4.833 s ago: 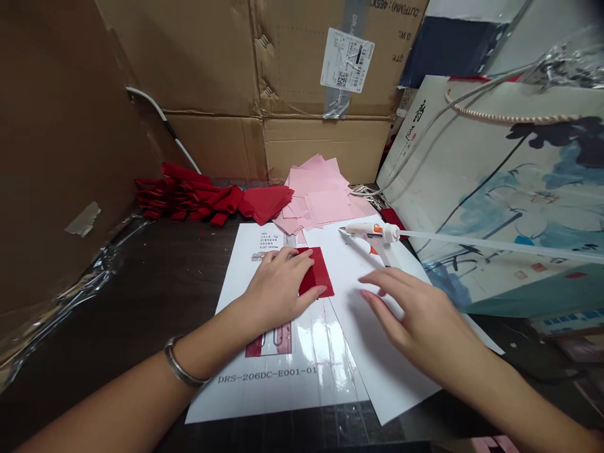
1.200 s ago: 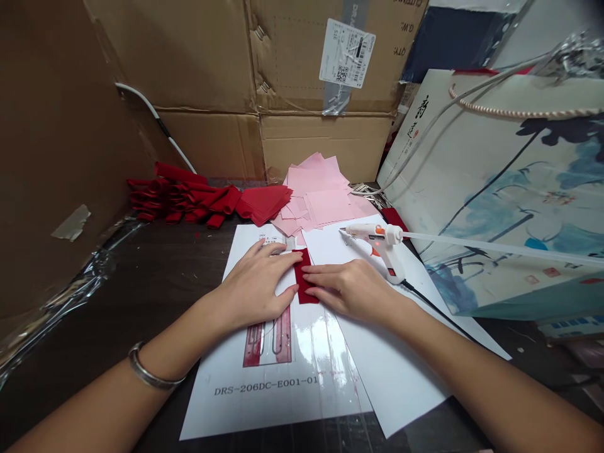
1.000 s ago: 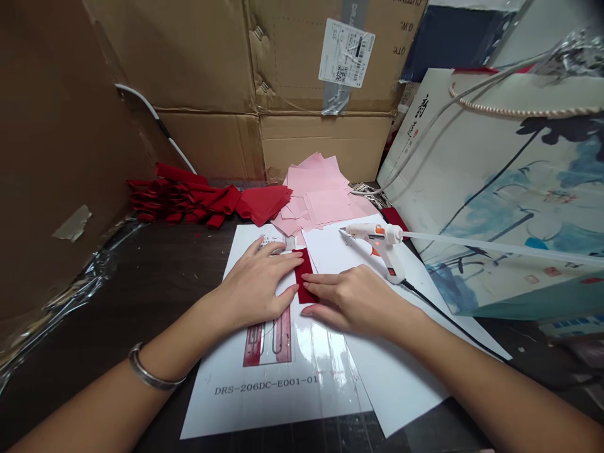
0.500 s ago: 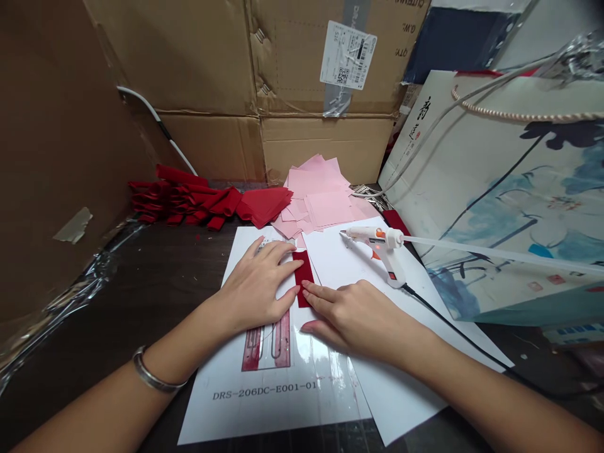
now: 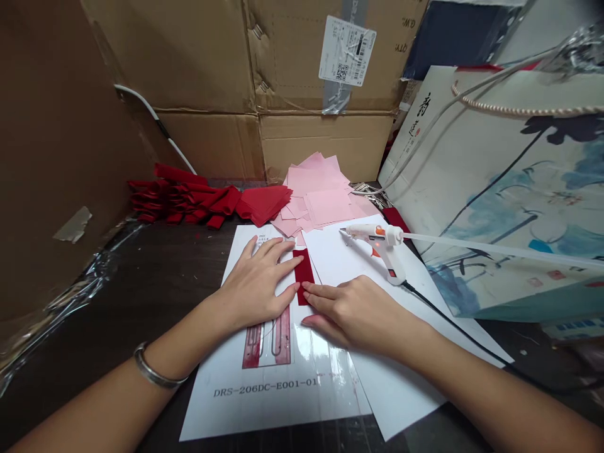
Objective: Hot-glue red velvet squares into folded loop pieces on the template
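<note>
A narrow, matte, dark-red fabric strip [image 5: 304, 269] is pressed flat beneath the fingertips of the left hand [image 5: 257, 283], fingers spread, and of the right hand [image 5: 346, 308], fingers loosely together; neither is clenched, nothing being grasped.

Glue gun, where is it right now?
In the head view, the glue gun lies on the white paper, right of the pink sheets' near edge and just beyond the right hand.

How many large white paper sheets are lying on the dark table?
2: one printed sheet under the left hand, one blank sheet under the white plastic glue gun. Others may be hidden beneath.
</note>
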Tool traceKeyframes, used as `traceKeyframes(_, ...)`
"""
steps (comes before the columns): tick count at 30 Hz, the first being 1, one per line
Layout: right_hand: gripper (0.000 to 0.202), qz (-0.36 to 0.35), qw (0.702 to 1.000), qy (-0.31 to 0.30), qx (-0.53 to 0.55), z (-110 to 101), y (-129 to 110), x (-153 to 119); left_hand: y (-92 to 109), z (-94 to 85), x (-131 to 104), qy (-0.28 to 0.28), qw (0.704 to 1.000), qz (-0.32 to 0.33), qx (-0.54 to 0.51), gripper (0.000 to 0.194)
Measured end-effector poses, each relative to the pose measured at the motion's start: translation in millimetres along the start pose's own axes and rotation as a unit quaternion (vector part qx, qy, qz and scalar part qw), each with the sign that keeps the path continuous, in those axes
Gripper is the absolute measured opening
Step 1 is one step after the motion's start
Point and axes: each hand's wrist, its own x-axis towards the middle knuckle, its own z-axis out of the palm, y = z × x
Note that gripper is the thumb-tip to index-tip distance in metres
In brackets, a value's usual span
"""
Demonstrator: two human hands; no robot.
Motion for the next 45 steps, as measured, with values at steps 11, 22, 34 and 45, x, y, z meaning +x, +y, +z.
traceKeyframes(11,0.047,0.030,0.999,-0.028,-0.021,-1.1,-13.6,5.8,2.5,-2.5,1.0,-0.019,1.000,-0.011,0.015,0.047)
traceKeyframes(22,0.038,0.034,0.998,-0.044,0.026,-8.3,-13.1,3.6,-3.6,-3.3,1.1,-0.005,1.000,0.021,-0.005,0.044)
traceKeyframes(34,0.041,0.021,0.999,-0.037,-0.002,-8.6,-21.1,0.3,-3.7,-3.8,-0.6,-0.018,1.000,-0.004,-0.017,0.047)
traceKeyframes(45,0.039,0.037,0.998,-0.043,0.000,-11.1,-24.4,2.3,-2.4,-5.0,0.5,-0.038,0.998,-0.025,-0.045,0.047)
